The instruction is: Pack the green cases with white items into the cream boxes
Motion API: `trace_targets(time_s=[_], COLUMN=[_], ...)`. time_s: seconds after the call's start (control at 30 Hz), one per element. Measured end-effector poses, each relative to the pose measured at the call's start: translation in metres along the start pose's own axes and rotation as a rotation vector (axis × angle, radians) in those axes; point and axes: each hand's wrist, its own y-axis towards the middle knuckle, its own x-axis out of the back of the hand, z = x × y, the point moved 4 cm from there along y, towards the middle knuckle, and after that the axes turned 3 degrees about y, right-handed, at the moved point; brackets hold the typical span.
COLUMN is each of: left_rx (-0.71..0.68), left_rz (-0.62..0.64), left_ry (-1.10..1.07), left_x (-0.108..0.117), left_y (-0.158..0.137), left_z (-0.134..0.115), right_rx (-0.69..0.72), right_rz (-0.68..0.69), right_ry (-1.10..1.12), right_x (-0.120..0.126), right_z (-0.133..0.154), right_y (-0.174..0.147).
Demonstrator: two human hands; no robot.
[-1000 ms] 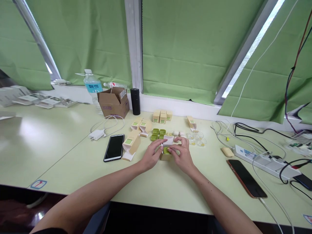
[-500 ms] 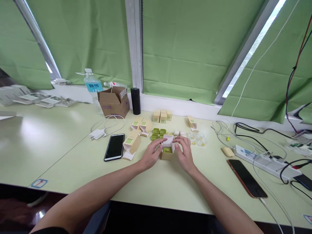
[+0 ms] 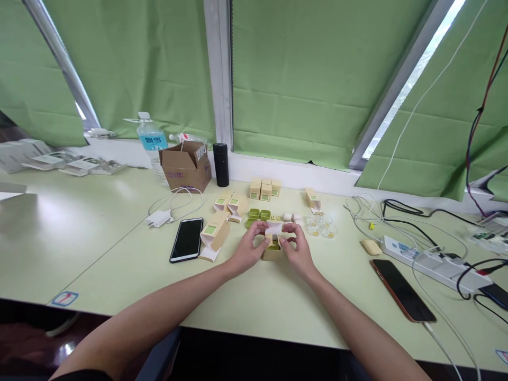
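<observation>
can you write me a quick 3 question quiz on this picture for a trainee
1. True or false: the small open carton sits between the left hand and the right hand, with its white rear flap raised.
2. Fill in: the item showing inside that carton is ___ in colour.
3. What stands just right of the brown cardboard box in the picture?
(a) a power strip
(b) a black cylindrical bottle
(c) a white charger

Key: 1 true; 2 green; 3 b

The nearest small box (image 3: 272, 255) looks like matt card, the bench (image 3: 119, 264) smooth and faintly glossy (light pools on it), the big bottle (image 3: 153, 145) clear plastic, the blinds (image 3: 301, 84) matt, creased cloth.
</observation>
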Motion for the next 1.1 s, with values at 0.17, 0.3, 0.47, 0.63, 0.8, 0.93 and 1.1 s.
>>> trace_targets(time_s=[0.17, 0.3, 0.47, 0.63, 0.8, 0.93, 1.1], left_rx=[0.034, -0.005, -0.069, -0.057, -0.054, -0.053, -0.161], left_rz=[0.026, 0.025, 0.037, 0.035, 0.034, 0.053, 0.068], left_ry=[-0.071, 0.006, 0.091, 0.095, 0.103, 0.071, 0.027], left_x=[-0.005, -0.006, -0.005, -0.004, -0.002, 0.003, 0.010], left_y=[0.001, 0.003, 0.005, 0.004, 0.003, 0.002, 0.001], left_z=[0.002, 0.002, 0.000, -0.002, -0.004, -0.004, -0.006], right_rx=[0.009, 0.027, 0.147, 0.331, 0.425, 0.411, 0.372], right_rz=[0.037, 0.046, 0.046, 0.016, 0.077, 0.063, 0.052], right_ry=[-0.076, -0.082, -0.060, -0.107, -0.097, -0.119, -0.165], right_x=[-0.004, -0.007, -0.006, 0.004, 0.006, 0.004, 0.005], right_z=[-0.003, -0.002, 0.008, 0.026, 0.035, 0.035, 0.034], right_y=[-0.001, -0.001, -0.003, -0.006, -0.009, -0.009, -0.009])
